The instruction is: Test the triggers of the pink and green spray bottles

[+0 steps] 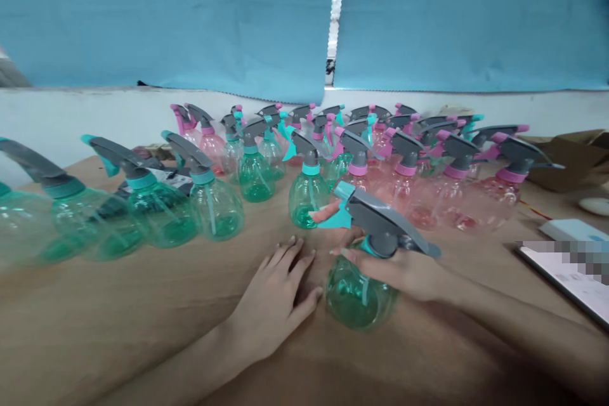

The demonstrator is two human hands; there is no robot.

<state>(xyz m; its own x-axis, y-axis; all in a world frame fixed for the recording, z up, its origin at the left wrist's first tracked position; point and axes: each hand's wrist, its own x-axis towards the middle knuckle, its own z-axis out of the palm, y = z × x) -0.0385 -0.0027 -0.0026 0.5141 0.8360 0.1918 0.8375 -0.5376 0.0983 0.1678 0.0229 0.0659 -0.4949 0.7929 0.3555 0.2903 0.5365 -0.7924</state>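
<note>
My right hand (404,273) is wrapped round the neck of a green spray bottle (356,301) with a grey head and a teal trigger. One finger reaches forward at the trigger. The bottle stands roughly upright, close in front of me and slightly tilted. Beside it, to the left, my left hand (276,295) lies flat on the wooden table (181,304) with its fingers spread, holding nothing. Just beyond the hands stands another green spray bottle (308,193). A row of green spray bottles, one of them a clear green bottle (216,206), runs along the left.
Several pink spray bottles, such as a near pink bottle (492,200), crowd the back and right. A tablet-like screen (566,279) and a white box (578,230) lie at the right edge. A cardboard box (566,158) stands behind them. Blue cloth (166,19) covers the wall.
</note>
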